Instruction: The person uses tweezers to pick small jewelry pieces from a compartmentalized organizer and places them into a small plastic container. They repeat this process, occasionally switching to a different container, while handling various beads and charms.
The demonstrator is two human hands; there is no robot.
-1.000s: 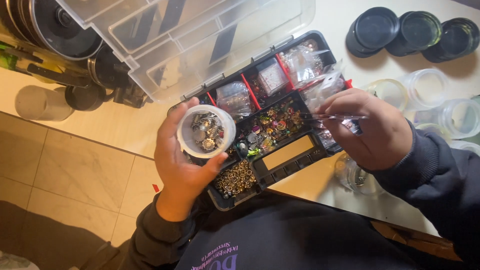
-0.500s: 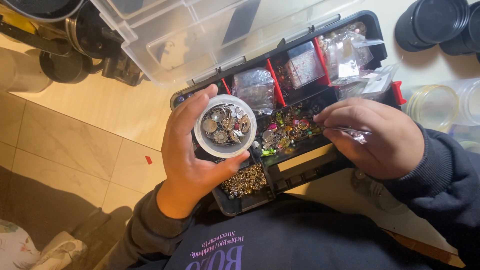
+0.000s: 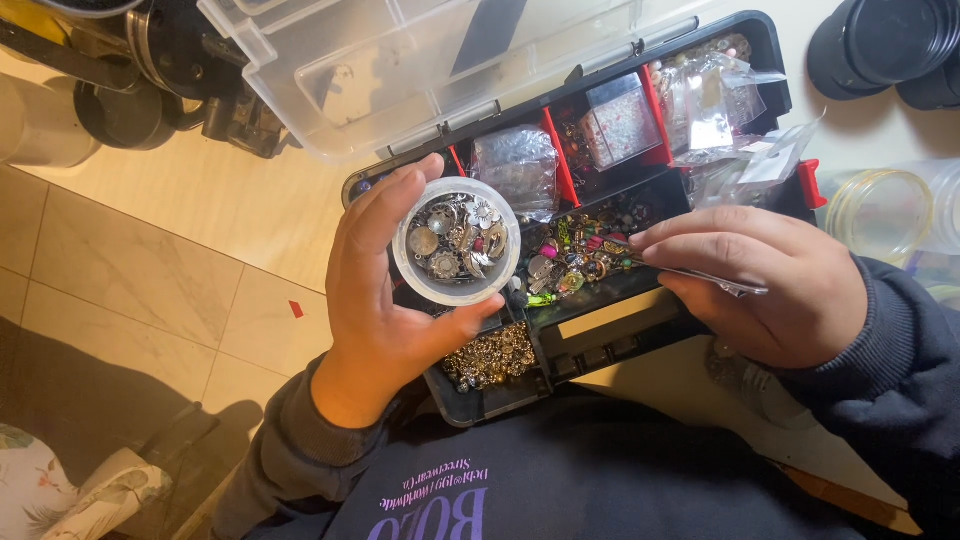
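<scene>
My left hand (image 3: 385, 300) holds a small round clear jar (image 3: 456, 241) of silver charms over the left side of a black compartment organizer box (image 3: 770, 60). My right hand (image 3: 760, 280) pinches thin metal tweezers (image 3: 690, 272), their tip reaching into the middle compartment of mixed colourful beads (image 3: 572, 262). A compartment of gold beads (image 3: 492, 355) lies just below the jar. Small plastic bags (image 3: 715, 105) fill the back compartments.
The box's clear lid (image 3: 400, 70) stands open at the back. Black round lids (image 3: 875, 40) and clear jars (image 3: 890, 215) sit on the table at the right. Dark metal gear (image 3: 160, 70) is at the upper left, with tiled floor (image 3: 140, 290) below.
The view has closed in on the box. My left hand keeps holding the jar, and my right hand has shifted left so the tweezers reach into the mixed beads.
</scene>
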